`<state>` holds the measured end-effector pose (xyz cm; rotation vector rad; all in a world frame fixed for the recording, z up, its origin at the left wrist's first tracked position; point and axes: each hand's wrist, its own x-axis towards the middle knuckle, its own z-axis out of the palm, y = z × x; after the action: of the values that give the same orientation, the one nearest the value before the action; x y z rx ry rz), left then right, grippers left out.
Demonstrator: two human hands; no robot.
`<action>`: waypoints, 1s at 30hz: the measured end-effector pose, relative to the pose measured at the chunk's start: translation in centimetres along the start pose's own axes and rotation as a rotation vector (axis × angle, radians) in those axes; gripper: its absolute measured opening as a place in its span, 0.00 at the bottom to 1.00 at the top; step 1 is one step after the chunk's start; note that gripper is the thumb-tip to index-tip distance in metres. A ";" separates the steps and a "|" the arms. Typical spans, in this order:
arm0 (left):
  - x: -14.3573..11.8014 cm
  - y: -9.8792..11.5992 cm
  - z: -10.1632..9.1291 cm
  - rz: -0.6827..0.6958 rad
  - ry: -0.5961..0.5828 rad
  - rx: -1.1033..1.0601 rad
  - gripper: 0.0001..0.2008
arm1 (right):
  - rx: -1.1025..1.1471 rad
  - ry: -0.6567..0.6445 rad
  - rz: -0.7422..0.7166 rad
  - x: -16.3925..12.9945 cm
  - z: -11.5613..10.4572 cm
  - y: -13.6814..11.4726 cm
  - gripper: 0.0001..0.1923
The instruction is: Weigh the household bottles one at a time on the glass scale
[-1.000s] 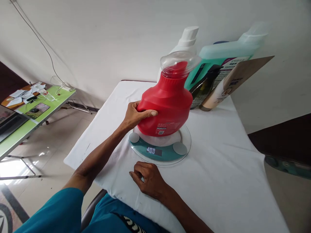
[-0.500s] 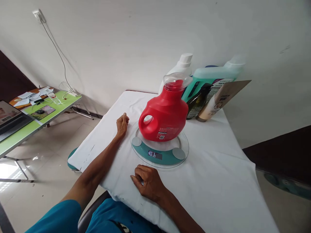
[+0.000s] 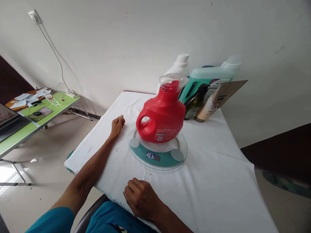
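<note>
On the white-clothed bench [image 3: 213,181], a red jug [image 3: 161,119] stands upon a glass scale [image 3: 166,161]; left grip [image 3: 118,125] and right grip [image 3: 139,197] curl closed, holding nothing.

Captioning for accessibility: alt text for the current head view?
A red jug stands on a round glass scale with a lit display, on a white-clothed table. Beside the scale is the person's left grip; in front of it, the right grip, both curled and off the jug. Bottles and a tube sit behind.
</note>
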<state>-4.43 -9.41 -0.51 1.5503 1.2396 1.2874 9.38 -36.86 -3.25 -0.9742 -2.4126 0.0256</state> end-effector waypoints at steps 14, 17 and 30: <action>0.2 -0.4 0.2 -0.010 -0.027 -0.008 0.29 | 0.178 0.029 0.060 0.5 0.0 0.2 0.11; 0.2 -0.3 0.2 -0.013 -0.027 -0.006 0.29 | 0.189 0.038 0.059 0.5 -0.1 0.2 0.12; 0.2 0.1 0.4 -0.036 -0.032 0.007 0.31 | 0.176 0.059 0.049 0.5 -0.3 0.2 0.13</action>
<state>-4.05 -9.20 -0.40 1.5407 1.2472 1.2326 9.35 -36.47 -2.79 -0.9393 -2.2888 0.2197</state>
